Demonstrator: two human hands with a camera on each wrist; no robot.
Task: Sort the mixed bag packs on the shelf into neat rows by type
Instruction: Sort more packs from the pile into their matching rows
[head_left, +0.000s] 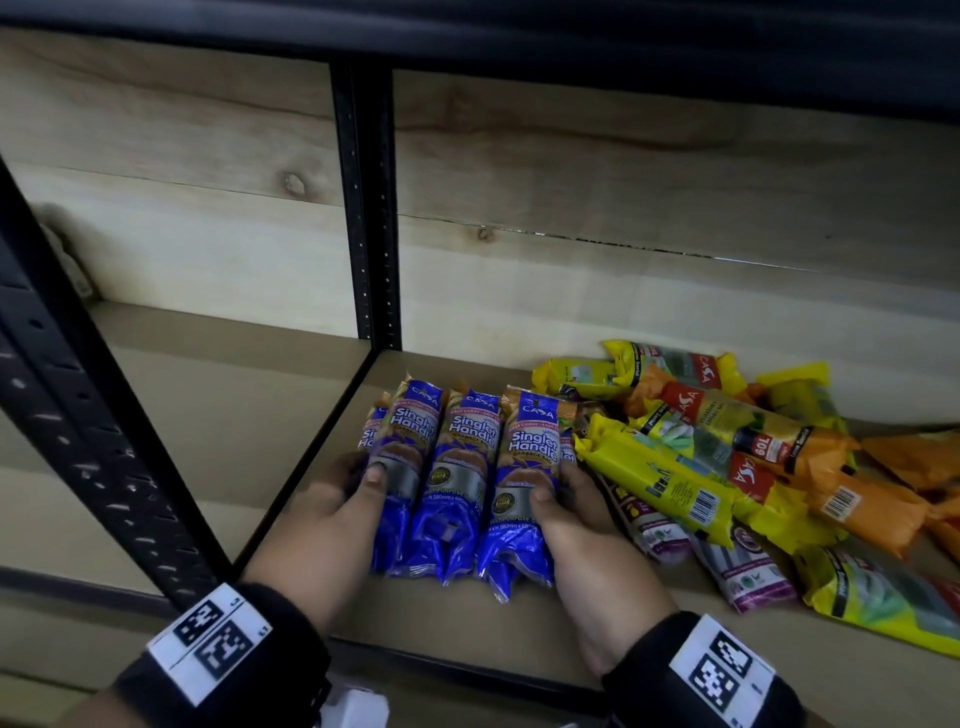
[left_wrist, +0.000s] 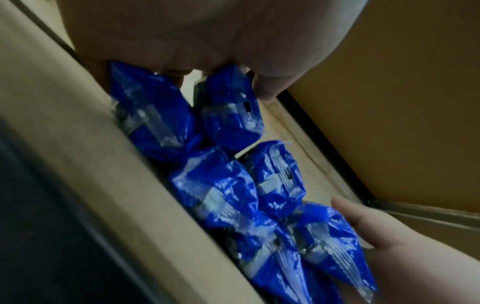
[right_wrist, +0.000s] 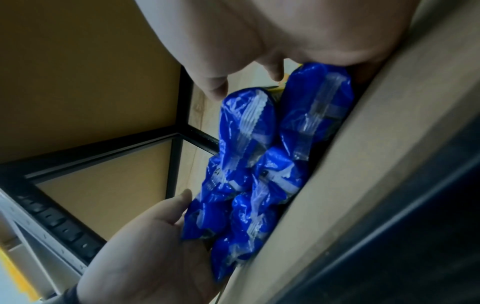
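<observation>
Right now my left hand (head_left: 347, 498) and right hand (head_left: 570, 512) clamp the blue packs (head_left: 453, 478) between them, thumbs on top, long axes running straight away from me. Beyond my right fingers, the yellow and orange packs (head_left: 727, 447) lie jumbled crosswise on the shelf (head_left: 291, 426), nearer that hand

glossy plastic blue packs (head_left: 457, 483), matt wooden shelf board (head_left: 332, 415), black metal post (head_left: 371, 208).
</observation>
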